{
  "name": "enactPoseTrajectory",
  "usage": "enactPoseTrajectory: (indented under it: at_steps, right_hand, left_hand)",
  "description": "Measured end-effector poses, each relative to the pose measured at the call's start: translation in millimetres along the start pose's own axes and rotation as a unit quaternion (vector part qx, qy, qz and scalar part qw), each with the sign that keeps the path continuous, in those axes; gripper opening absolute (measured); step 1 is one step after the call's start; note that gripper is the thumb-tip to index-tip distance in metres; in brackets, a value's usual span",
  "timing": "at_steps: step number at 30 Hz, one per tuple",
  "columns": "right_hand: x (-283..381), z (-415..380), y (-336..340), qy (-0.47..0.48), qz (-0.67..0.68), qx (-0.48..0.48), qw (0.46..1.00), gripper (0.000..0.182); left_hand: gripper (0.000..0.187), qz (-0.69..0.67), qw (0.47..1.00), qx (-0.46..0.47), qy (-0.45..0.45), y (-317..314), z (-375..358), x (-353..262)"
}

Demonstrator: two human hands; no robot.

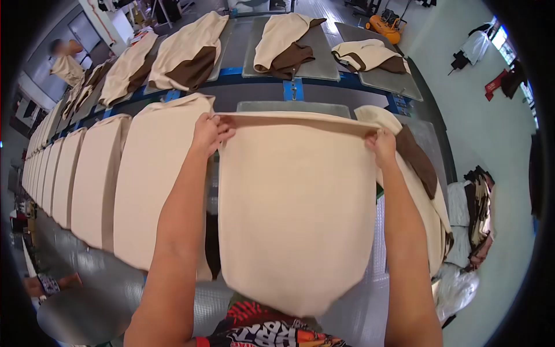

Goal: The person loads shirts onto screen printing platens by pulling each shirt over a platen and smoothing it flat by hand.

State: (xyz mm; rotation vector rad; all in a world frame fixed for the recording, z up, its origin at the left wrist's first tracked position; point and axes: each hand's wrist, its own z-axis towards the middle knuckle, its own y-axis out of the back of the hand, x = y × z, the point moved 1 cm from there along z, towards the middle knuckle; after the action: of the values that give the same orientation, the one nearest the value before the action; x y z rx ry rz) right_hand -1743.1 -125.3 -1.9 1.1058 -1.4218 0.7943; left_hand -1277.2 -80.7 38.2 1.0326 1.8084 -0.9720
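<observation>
A cream garment (298, 202) is stretched over a flat board directly before me, its near end hanging toward my body. My left hand (213, 134) pinches the far left corner of its folded top edge. At the far right corner, my right hand (381, 144) grips the same edge with curled fingers. Part of a grey board (295, 107) shows just beyond the garment. Close on the left lies another cream garment (159, 179) spread over a board. To the right, a cream and brown garment (416, 156) lies loosely bunched.
More cream-covered boards (92, 179) run off in a row to the left. Across the blue rail (293, 89), boards carry cream and brown garments (283, 49). A person (68, 61) stands at the far left. An orange compressor (384, 28) is at the back.
</observation>
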Motion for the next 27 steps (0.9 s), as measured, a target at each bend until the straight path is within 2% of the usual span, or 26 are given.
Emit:
enactPoseTrajectory:
  at_steps: [1,3,4,5,7,9,11,12,13,14,15,17,18,20,21,22,23,24,26,27]
  right_hand:
    - [-3,29,-16,-0.002,-0.003,-0.004,1.000,0.017]
    - [-15,81,-46,-0.004,0.172,-0.019,0.985,0.018]
    - [-18,99,-60,-0.029,0.191,-0.041,0.980,0.021]
    - [-21,114,-70,-0.035,0.187,-0.047,0.981,0.021]
    - [-32,144,-83,-0.010,0.156,-0.011,0.988,0.025]
    - [-49,178,-87,-0.036,0.143,-0.015,0.989,0.028]
    - [-77,209,-84,-0.097,0.102,0.074,0.987,0.028]
    - [-75,207,-90,-0.102,0.097,0.074,0.987,0.028]
    - [-64,197,-98,-0.157,0.105,0.049,0.981,0.028]
    - [-58,191,-104,-0.210,0.112,0.023,0.971,0.029]
    - [-63,197,-103,-0.211,0.109,0.025,0.971,0.029]
    - [-80,209,-83,-0.336,0.060,0.059,0.938,0.032]
    - [-85,207,-77,-0.336,0.057,0.060,0.938,0.032]
    - [-92,186,-59,-0.191,-0.022,0.065,0.979,0.034]
    - [-88,166,-53,-0.195,-0.023,0.064,0.978,0.034]
    - [-73,139,-51,-0.095,-0.011,0.050,0.994,0.033]
    - [-58,107,-48,0.003,-0.001,0.035,0.999,0.032]
    - [-43,68,-41,-0.008,-0.003,0.031,0.999,0.032]
    - [-11,-12,-25,0.099,-0.077,0.096,0.987,0.028]
    - [-13,-48,-5,0.077,-0.078,0.145,0.983,0.028]
  left_hand:
    - [0.012,-0.001,1.000,0.003,0.004,-7,33,2]
    - [0.012,-0.068,0.996,0.028,-0.056,-21,91,14]
    - [0.011,-0.082,0.995,0.001,-0.059,-29,117,24]
    - [0.011,-0.081,0.995,0.002,-0.050,-29,142,31]
    - [0.012,-0.052,0.993,0.014,-0.101,-29,189,46]
    - [0.008,-0.029,0.997,-0.012,-0.073,-33,213,50]
    - [0.008,-0.026,0.999,0.000,0.031,-41,218,43]
    - [0.010,0.001,1.000,0.000,0.024,-38,233,52]
    - [0.010,-0.001,1.000,-0.005,0.029,-33,251,65]
    - [0.012,0.004,0.999,0.020,0.034,-28,268,79]
    - [0.013,0.007,0.998,0.047,0.037,-25,277,86]
    - [0.016,-0.023,0.999,0.008,0.035,-27,267,86]
    - [0.019,0.007,0.998,0.022,0.061,-24,260,83]
    - [0.023,0.039,0.995,0.036,0.087,-17,238,72]
    - [0.024,0.105,0.992,0.021,0.065,-10,220,64]
    - [0.026,0.172,0.984,0.007,0.044,-4,201,57]
    - [0.029,0.134,0.991,0.012,0.001,4,180,55]
    - [0.032,0.097,0.994,0.016,-0.038,13,155,55]
    - [0.027,0.128,0.987,0.027,-0.089,28,82,55]
    - [0.024,0.146,0.986,0.049,-0.063,44,45,62]
